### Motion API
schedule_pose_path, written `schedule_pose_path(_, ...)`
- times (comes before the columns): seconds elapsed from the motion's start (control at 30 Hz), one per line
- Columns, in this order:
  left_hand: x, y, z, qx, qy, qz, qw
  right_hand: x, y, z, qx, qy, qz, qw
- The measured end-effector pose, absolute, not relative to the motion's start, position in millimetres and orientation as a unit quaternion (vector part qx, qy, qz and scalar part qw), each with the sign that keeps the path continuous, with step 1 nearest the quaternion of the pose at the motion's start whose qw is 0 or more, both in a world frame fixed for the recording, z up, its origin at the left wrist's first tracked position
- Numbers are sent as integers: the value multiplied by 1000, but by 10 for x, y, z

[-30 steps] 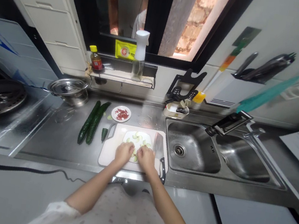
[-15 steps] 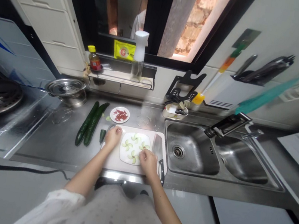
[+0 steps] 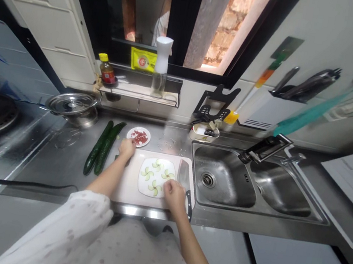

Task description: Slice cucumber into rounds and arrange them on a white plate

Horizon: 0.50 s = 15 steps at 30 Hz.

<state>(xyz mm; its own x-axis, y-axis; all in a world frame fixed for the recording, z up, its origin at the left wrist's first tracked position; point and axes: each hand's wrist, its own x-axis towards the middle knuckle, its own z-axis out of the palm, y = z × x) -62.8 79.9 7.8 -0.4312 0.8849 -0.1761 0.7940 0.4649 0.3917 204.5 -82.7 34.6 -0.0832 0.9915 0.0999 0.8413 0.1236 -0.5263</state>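
My left hand (image 3: pixel 127 147) is at the near edge of a small round white plate (image 3: pixel 129 135) holding small red pieces (image 3: pixel 140 137). Its fingers are drawn together; whatever may be in them is hidden. At the right edge of a square white plate (image 3: pixel 141 187) is my right hand (image 3: pixel 173 195), fingers curled into a pinch, contents too small to make out. Thin green-edged cucumber slices (image 3: pixel 154 187) lie on that plate in several pinwheel shapes, some with a red dot at the centre. The plate rests on a white cutting board (image 3: pixel 127 191).
A knife (image 3: pixel 184 173) with a black handle lies along the board's right side. Two whole cucumbers (image 3: pixel 103 147) are left of the board, beyond them a lidded steel pot (image 3: pixel 79 110). A double sink (image 3: pixel 224 170) adjoins on the right. Bottles stand on a wall shelf (image 3: pixel 136 91).
My left hand has moved from the square plate's upper left corner, left and away from me, to the small plate of red pieces. My right hand has stayed almost in place.
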Motion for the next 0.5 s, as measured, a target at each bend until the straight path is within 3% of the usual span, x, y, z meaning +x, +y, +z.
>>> schedule_pose_path(0.5,-582,1094,-13,523,834,56,165,2158,-876,360,-658,-699,183,211)
